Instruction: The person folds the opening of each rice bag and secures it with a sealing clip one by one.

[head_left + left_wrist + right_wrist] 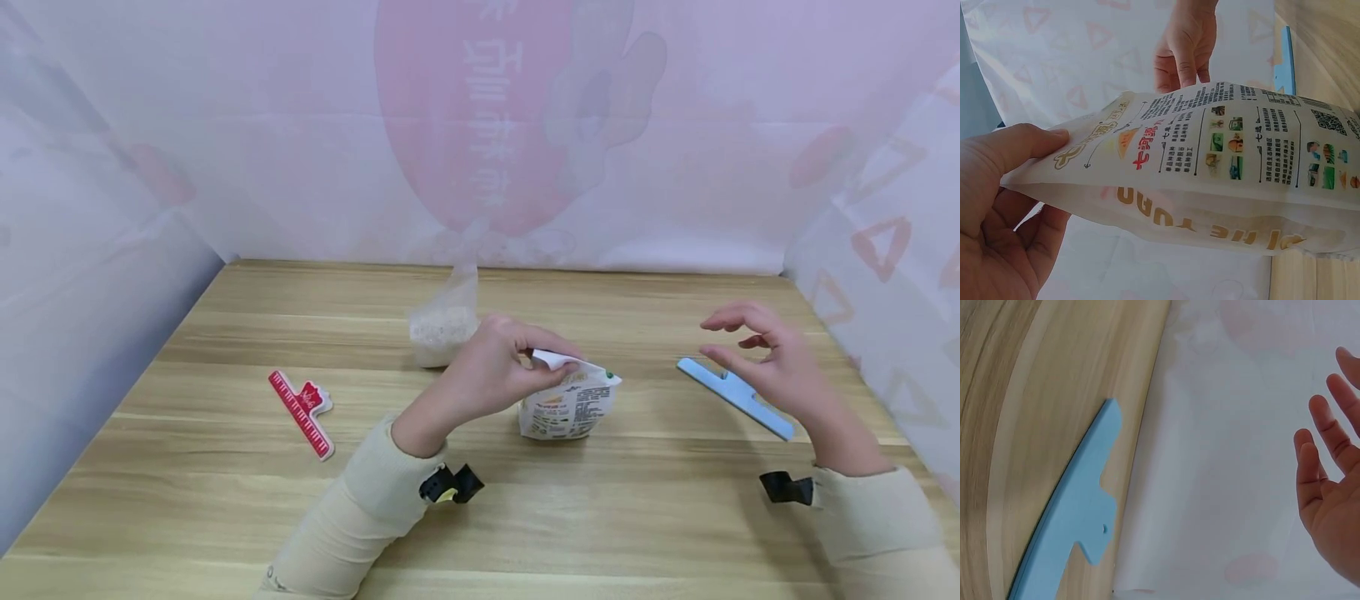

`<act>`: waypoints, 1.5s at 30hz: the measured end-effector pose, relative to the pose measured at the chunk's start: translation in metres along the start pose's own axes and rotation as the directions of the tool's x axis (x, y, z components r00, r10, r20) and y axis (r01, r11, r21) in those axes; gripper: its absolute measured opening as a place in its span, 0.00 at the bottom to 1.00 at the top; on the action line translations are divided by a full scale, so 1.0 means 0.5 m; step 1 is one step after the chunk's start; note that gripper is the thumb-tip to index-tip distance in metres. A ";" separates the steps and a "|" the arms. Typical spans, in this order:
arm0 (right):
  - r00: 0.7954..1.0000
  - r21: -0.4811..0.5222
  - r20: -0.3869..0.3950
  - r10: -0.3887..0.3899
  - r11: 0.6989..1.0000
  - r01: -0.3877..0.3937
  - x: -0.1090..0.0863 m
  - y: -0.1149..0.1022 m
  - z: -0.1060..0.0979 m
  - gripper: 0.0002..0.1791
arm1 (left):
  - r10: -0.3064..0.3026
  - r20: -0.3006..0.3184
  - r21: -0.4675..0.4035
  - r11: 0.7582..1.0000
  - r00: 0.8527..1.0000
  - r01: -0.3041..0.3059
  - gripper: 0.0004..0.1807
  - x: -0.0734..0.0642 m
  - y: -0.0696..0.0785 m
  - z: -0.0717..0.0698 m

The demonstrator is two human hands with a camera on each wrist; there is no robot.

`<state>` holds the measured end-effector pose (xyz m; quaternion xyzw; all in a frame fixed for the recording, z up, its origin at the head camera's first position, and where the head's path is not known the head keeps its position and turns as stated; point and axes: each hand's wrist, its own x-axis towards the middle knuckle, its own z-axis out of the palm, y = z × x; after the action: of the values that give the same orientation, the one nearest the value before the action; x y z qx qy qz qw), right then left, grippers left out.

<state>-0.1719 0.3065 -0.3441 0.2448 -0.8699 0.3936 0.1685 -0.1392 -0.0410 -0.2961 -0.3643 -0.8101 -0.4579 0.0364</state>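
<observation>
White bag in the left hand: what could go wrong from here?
The left hand alone pinches the white bag near one end of its top, so the bag might slip or twist. The right hand, near the blue clip but not gripping it, could knock it. The clear bag behind the left hand may get bumped.

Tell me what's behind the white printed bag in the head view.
Beyond the printed bag, wooden tabletop shows, then the pale backdrop. A translucent bag stands farther back, to the left, partly covered by the left hand. Whatever is directly behind the printed bag cannot be seen.
</observation>
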 end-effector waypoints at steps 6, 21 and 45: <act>0.991 -0.023 0.017 0.130 0.991 -0.130 -0.009 0.031 -0.033 0.15 | -0.008 0.006 -0.017 1.000 1.000 0.008 0.06 0.000 -0.004 0.000; 0.959 -0.125 0.105 0.263 0.960 -0.250 -0.025 0.108 -0.063 0.15 | -0.025 0.002 -0.016 1.000 1.000 0.025 0.06 -0.003 -0.009 -0.005; 0.868 -0.291 0.363 0.340 0.926 -0.242 -0.032 0.163 -0.068 0.18 | -0.025 0.003 -0.023 0.999 1.000 0.025 0.06 -0.002 -0.006 -0.013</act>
<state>-0.2010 0.3839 -0.3793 0.1645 -0.9532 0.2488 -0.0499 -0.1421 -0.0475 -0.2947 -0.3551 -0.8094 -0.4670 0.0252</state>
